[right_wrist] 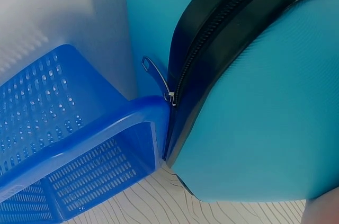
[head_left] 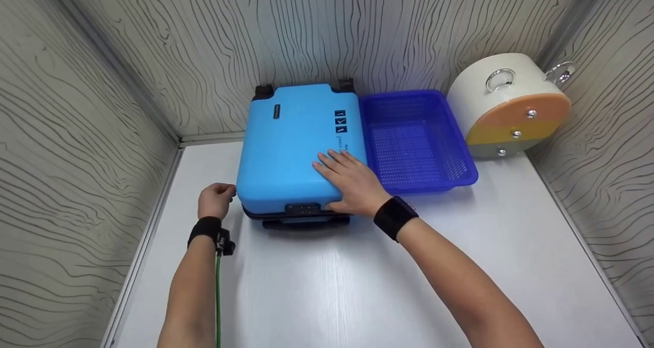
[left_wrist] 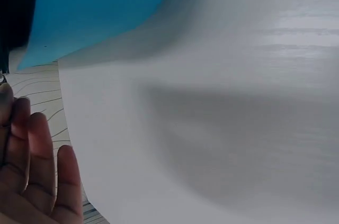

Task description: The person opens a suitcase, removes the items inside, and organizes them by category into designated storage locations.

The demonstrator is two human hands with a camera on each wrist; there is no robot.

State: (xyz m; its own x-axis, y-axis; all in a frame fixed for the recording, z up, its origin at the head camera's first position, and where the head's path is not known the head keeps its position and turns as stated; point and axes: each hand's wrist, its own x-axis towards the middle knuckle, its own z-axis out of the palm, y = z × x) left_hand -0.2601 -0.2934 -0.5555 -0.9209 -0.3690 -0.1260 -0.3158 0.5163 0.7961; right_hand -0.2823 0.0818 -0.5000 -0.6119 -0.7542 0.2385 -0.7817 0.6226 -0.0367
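A light blue hard-shell suitcase (head_left: 301, 143) lies flat at the back of the white table, its wheels toward the wall. My right hand (head_left: 352, 182) rests palm down with fingers spread on the lid's front right corner, thumb near the combination lock (head_left: 302, 208). At the suitcase's left side my left hand (head_left: 214, 200) has curled fingers; its fingertips pinch a small zipper pull (left_wrist: 3, 79), mostly hidden in the left wrist view. Along the right side, the right wrist view shows the black zipper (right_wrist: 217, 23) closed, with another metal zipper pull (right_wrist: 154, 73) hanging beside the basket.
A blue plastic basket (head_left: 460, 177) stands against the suitcase's right side. Behind it on the right sits a cream round container (head_left: 480, 77) with a striped orange, yellow and green front and metal handles. Wood-patterned panels (head_left: 214, 41) enclose the table. A green cable (head_left: 218, 297) runs along my left forearm.
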